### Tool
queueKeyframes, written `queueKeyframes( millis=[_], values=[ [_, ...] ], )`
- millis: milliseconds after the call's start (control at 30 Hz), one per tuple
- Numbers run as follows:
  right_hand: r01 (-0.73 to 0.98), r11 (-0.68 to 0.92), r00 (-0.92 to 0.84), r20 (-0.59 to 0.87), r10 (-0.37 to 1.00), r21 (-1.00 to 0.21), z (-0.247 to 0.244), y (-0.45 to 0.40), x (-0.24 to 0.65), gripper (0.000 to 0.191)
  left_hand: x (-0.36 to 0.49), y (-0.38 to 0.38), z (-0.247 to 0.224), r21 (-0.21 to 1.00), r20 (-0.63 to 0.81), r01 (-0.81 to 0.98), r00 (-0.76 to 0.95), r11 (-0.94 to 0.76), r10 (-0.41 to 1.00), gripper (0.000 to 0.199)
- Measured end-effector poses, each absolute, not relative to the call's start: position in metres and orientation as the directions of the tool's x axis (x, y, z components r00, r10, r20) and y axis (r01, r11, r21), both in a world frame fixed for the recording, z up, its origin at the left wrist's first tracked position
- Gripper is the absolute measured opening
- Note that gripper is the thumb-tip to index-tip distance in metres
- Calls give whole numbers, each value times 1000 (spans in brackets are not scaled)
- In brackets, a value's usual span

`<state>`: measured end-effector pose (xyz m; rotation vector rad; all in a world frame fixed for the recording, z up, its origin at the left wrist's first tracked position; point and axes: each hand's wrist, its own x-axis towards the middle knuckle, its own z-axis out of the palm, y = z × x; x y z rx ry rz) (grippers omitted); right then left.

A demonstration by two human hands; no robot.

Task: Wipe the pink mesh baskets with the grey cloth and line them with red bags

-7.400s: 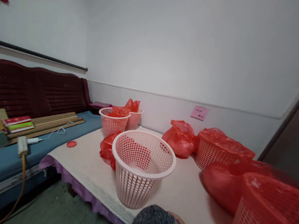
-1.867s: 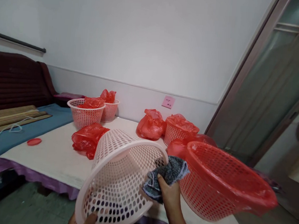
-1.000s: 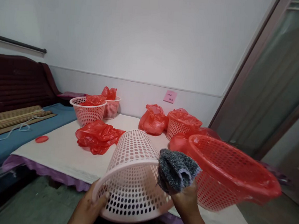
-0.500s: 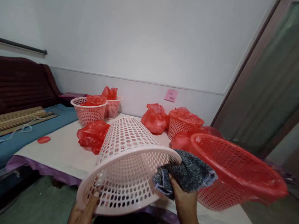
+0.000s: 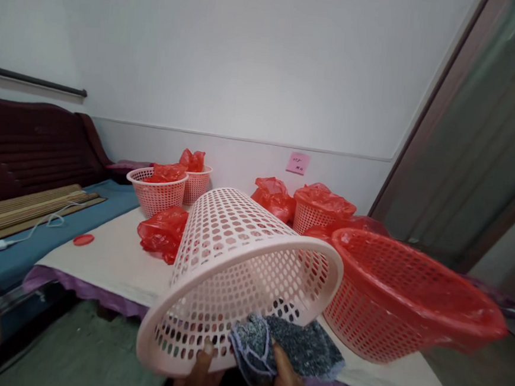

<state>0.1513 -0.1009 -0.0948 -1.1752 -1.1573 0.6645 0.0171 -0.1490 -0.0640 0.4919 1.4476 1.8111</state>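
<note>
A pale pink perforated basket [image 5: 232, 221] lies tilted on its side, its mouth facing me. My left hand [image 5: 198, 378] grips its lower rim, thumb inside and the other fingers hidden beneath. My right hand [image 5: 285, 382] is closed on a dark grey speckled cloth [image 5: 303, 345] with a light edge, held against the lower rim. To the right stands a basket lined with a red plastic bag [image 5: 382, 304].
Two pink baskets [image 5: 156, 197] with red bags stand at the back left. A red bag [image 5: 163, 233] and a red disc [image 5: 83, 239] lie on the table [image 5: 109, 264]. Another red-lined basket [image 5: 304, 214] is behind. A pink note [image 5: 297, 163] is on the wall.
The basket's mouth has turned and spread rightward. My right hand has moved the cloth down and left along the rim. My left hand has shifted right along the lower rim.
</note>
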Motion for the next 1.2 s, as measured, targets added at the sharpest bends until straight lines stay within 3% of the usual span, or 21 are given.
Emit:
queueKeyframes(
  millis=[67, 233, 300, 400, 533, 600, 667, 733, 867, 1067, 1200],
  values=[
    [287, 348, 359, 437, 825, -892, -102, -98, 166, 32, 17, -150, -58, 915, -198, -397, -601, -74, 775, 15],
    [396, 397, 393, 544, 742, -828, -98, -93, 213, 19, -14, -163, -40, 853, -255, -514, -571, -97, 780, 65],
    [406, 398, 356, 543, 760, -823, -88, -92, 227, 17, -26, -166, -37, 815, -316, -576, -519, -52, 794, 71],
    [347, 369, 336, 481, 809, -862, -65, -90, 228, 24, -31, -164, -37, 762, -396, -648, -483, -15, 781, 68],
    [81, 266, 420, 275, 865, -961, -43, -86, 199, 45, -19, -156, -42, 737, -388, -674, -483, -50, 785, 62],
    [-1, 234, 417, 213, 884, -972, -44, -84, 185, 46, -13, -150, -47, 866, -276, -498, -533, -34, 800, 51],
    [-30, 198, 376, 173, 910, -980, -51, -83, 174, 40, -9, -145, -56, 977, -127, -211, -586, 0, 800, 46],
    [-5, 178, 318, 168, 933, -984, -60, -84, 165, 35, -6, -139, -67, 999, -17, 22, -623, 39, 782, 46],
    [37, 171, 244, 175, 954, -985, -66, -86, 148, 31, 3, -130, -81, 984, 57, 168, -638, 66, 768, 46],
    [-1, 200, 244, 194, 950, -980, -54, -87, 142, 33, 25, -130, -80, 986, 36, 149, -650, 81, 759, 34],
    [-91, 129, 264, 101, 959, -987, -68, -80, 149, 39, 38, -135, -74, 996, -19, -73, -696, -45, 718, 31]
  ],
)
